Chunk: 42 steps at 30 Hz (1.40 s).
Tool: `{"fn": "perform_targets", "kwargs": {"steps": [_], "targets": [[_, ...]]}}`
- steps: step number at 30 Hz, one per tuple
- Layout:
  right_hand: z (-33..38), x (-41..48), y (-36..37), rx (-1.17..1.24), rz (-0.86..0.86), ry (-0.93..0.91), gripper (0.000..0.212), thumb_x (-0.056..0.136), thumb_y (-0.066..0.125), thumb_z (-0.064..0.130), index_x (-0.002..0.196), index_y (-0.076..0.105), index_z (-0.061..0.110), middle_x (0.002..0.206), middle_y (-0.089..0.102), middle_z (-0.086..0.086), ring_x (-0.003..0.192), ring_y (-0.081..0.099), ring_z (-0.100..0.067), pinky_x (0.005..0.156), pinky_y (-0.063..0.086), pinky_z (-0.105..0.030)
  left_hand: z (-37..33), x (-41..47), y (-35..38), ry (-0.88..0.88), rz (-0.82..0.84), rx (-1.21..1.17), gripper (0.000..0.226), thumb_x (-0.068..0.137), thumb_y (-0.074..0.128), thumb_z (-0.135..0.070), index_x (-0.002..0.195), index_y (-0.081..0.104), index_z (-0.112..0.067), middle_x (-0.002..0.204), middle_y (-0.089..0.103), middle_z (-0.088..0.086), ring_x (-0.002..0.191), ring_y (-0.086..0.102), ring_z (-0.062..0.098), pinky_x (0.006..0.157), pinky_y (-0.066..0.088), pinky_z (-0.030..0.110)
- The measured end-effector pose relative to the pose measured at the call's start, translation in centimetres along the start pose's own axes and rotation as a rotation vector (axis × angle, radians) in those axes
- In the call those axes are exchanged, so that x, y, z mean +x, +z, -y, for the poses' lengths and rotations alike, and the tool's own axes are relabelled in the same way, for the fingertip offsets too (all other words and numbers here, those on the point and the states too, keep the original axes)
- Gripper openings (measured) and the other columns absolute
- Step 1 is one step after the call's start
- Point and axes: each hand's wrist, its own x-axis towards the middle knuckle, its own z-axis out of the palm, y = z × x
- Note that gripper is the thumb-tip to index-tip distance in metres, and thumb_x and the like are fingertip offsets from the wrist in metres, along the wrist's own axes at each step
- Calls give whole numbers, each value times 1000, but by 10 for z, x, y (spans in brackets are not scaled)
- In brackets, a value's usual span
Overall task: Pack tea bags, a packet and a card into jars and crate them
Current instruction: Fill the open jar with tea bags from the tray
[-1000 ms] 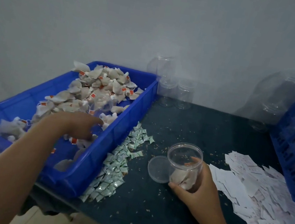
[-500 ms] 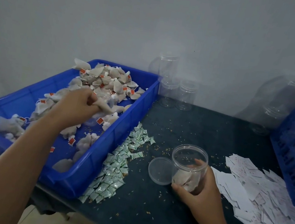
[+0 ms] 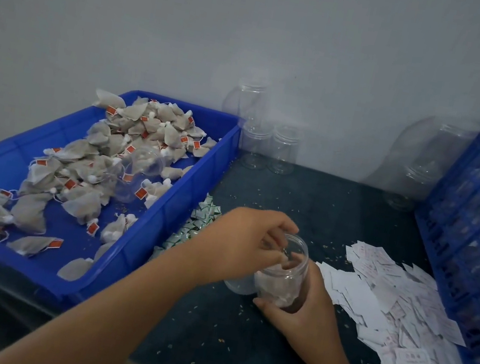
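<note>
Left hand has crossed from the blue tray to the jar mouth, pinching a tea bag; right hand, just below, grips the jar on the desk. Another bag likely goes in.

No text, number, brand or sign can be read. Faint reddish print is carried by the white cards, but it is too blurred to be deciphered. Small red tags are attached to the tea bags; any lettering on them is too small to be resolved. Green-and-white print is borne by the small packets, and it is likewise illegible.
</note>
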Motion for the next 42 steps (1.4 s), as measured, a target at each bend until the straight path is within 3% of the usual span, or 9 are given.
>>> {"fn": "perform_targets", "kwargs": {"steps": [4,7,13,16,22,29,34,39,42], "targets": [[-3,1,0,10,-14,4,81,68,100,37,137,59,50,132,74,15,118,73,-6,91,57,-16,3,-8,-39,79,-129,74,23,102,63,-29,120,70,-40,111,70,-27,103,63,-13,90,53,13],[-3,0,-1,6,-20,15,83,66,100,43,136,57,57,132,72,21,117,72,-1,91,55,-11,36,-15,-97,-111,-260,255,18,102,62,-26,101,69,-42,88,69,-27,82,63,-9,74,48,20],[-5,0,0,1,-20,21,86,64,101,49,137,55,57,134,71,23,118,71,1,89,56,-12,137,-36,-123,-702,434,788,42,97,61,-18,138,58,-25,125,66,0,94,66,13,79,58,30],[-6,0,1,-1,-13,19,87,64,100,51,137,54,59,135,71,24,120,70,1,90,58,-22,165,-43,-115,-657,442,743,43,93,64,-12,134,62,-27,128,68,-1,112,68,17,100,56,39],[-4,0,1,6,-37,26,86,64,100,52,138,56,55,135,71,21,120,71,-1,92,58,-23,167,-41,-126,-609,240,677,6,97,65,-24,92,67,-27,92,70,-5,81,67,14,69,54,31],[-4,0,0,23,-29,38,85,66,100,50,139,56,50,135,71,20,121,71,-2,97,58,-31,137,-55,-144,-596,-52,428,25,93,72,-38,89,63,-15,82,71,6,81,70,30,68,58,47],[-4,0,0,16,-31,29,84,65,100,51,137,56,56,136,71,22,121,70,-1,91,59,-20,74,-55,-144,-352,-447,262,28,84,79,-46,99,56,-39,88,66,-18,76,67,1,60,44,23],[-4,0,2,16,-18,23,86,67,101,47,139,56,53,136,71,19,122,71,-3,92,58,-17,14,-35,-94,-124,-341,-35,28,79,82,-49,98,65,-37,92,75,-15,80,72,3,70,60,28],[-5,1,2,10,-24,21,85,69,101,43,142,56,46,136,72,15,121,72,-8,92,61,-28,3,-13,-48,-83,-271,23,20,79,81,-52,84,72,-35,84,69,-13,71,62,1,63,48,17]]}}
